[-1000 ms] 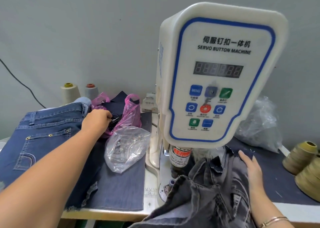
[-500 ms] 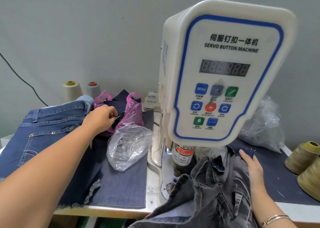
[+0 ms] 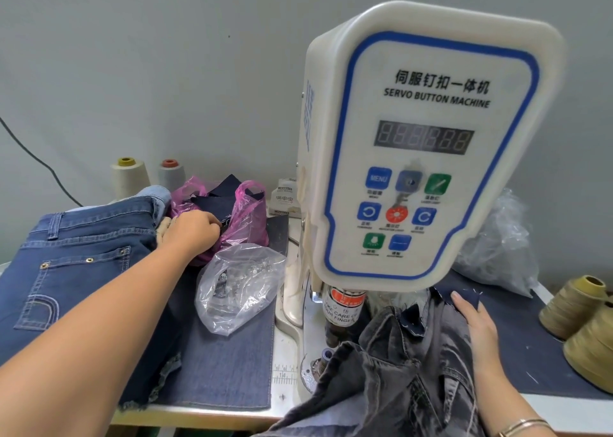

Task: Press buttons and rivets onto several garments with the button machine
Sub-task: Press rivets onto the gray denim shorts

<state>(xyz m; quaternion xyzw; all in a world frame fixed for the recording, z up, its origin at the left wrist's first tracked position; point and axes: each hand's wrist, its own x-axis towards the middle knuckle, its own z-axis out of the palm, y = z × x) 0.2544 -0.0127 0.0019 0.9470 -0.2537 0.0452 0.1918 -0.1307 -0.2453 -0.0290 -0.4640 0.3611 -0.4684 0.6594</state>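
Clutter rings the button machine [image 3: 428, 144] where we work: two thread cones [image 3: 129, 176] stand at the far edge of the surface [image 3: 560, 410], a pink plastic bag [image 3: 247, 217] stuffed with dark fabric scraps sits just in front of them, and a clear plastic bag [image 3: 238, 287] holding small metal pieces lies between the pink one and the machine's base. Another crumpled clear bag [image 3: 501, 247] rests behind the machine toward the far right corner, with two olive-yellow thread spools [image 3: 577, 307] near the right edge. Blue jeans [image 3: 83, 264] lie flat along the left side, waistband toward the far edge, rivets glinting on the pocket, a frayed hem facing us.

Our left hand [image 3: 192, 234] reaches over the jeans into the mouth of the pink bag, fingers curled; we cannot tell whether they pinch anything. Our right hand [image 3: 477, 324] lies flat, fingers straight and together, pressing on the grey denim garment [image 3: 398, 370]. That garment is washed, creased and bunched, heaped at the near edge just under the machine's head, running from the press post toward us and hanging over the edge. The machine's glossy white casing, blue-trimmed, tilts its panel toward us and hides the surface behind it.
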